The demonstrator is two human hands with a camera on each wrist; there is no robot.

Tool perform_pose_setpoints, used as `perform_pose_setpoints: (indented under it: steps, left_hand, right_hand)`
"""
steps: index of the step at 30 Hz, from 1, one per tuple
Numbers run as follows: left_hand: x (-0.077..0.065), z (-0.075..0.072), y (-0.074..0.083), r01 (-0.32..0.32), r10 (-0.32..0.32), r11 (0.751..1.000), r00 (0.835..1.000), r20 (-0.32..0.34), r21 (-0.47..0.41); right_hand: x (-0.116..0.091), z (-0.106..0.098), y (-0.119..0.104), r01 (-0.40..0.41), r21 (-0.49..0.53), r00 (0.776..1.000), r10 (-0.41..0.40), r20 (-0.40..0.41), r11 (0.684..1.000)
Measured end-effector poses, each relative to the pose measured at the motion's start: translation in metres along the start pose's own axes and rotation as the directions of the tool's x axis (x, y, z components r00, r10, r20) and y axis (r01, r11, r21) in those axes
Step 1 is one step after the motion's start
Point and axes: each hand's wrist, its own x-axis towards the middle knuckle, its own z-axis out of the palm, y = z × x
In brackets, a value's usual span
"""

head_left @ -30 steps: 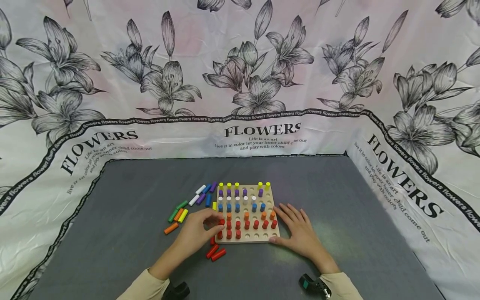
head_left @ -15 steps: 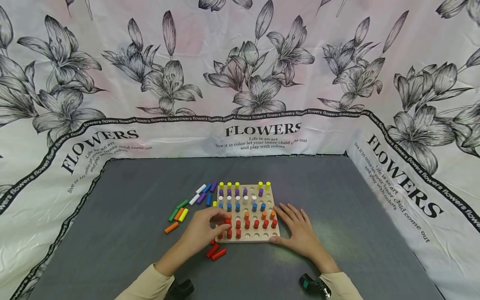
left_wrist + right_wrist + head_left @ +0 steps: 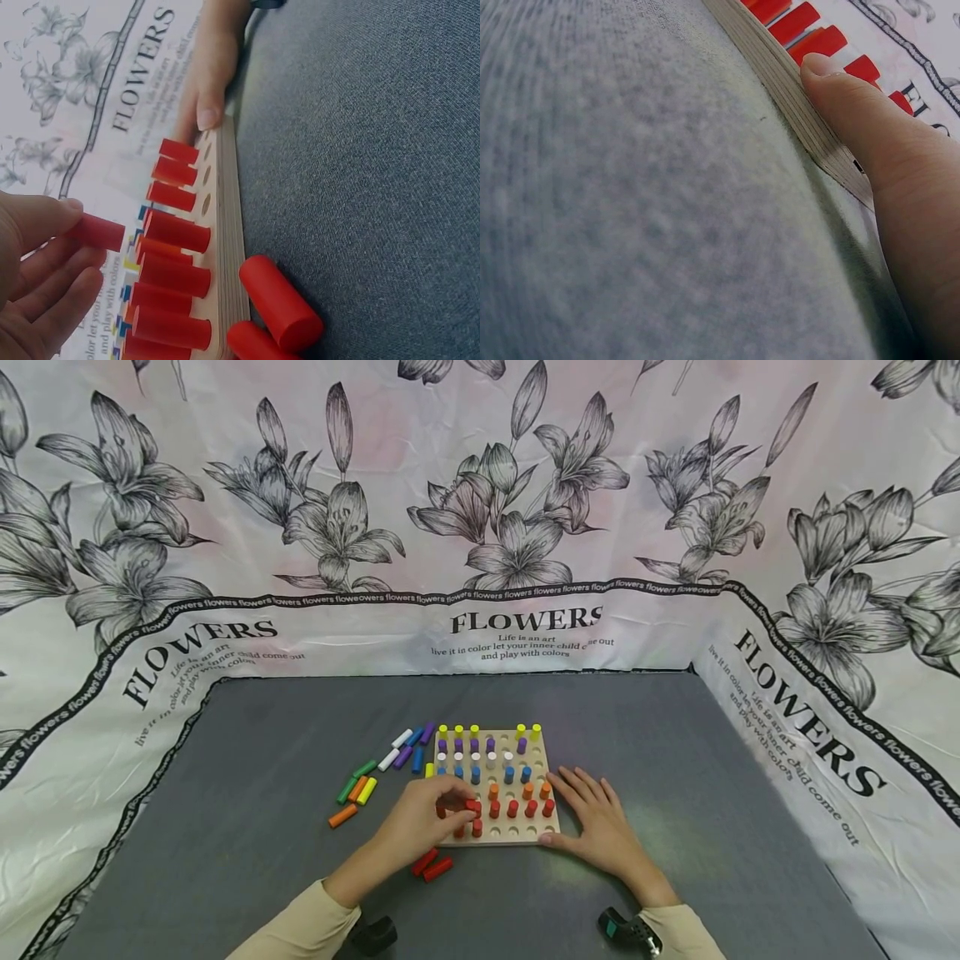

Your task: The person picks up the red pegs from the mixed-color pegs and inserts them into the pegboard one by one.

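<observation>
Thumb and fingers of my left hand (image 3: pixel 416 818) pinch a red peg (image 3: pixel 103 233) above the left part of a wooden pegboard (image 3: pixel 517 835). In the left wrist view this peg lies apart from the red pegs standing in the board's near rows. Rows of orange, blue, white, purple and yellow pegs stand farther back, with some holes bare between them. My right hand (image 3: pixel 596 827) rests along the board's right edge with its fingers spread. Its thumb (image 3: pixel 855 101) touches the board's near right corner.
Loose red pegs (image 3: pixel 438 869) lie by the board's near left corner. Left of the board, several loose pegs are scattered, among them a green peg (image 3: pixel 347 791), an orange peg (image 3: pixel 342 816) and a white peg (image 3: pixel 387 760). A printed flower cloth (image 3: pixel 517 635) surrounds the grey table (image 3: pixel 675 743).
My left hand has moved to the right over the board with the red peg between its fingers. The right hand has stayed where it was.
</observation>
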Motion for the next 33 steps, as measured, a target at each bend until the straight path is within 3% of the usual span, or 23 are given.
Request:
perform_pose_setpoints:
  steps: [33]
  left_hand:
    - [0.016,0.020,0.001,-0.060,0.054,0.997,0.992,0.115,0.050]
  right_hand:
    - [0.000,-0.001,0.001,0.002,-0.008,1.000,-0.002,0.000,1.000]
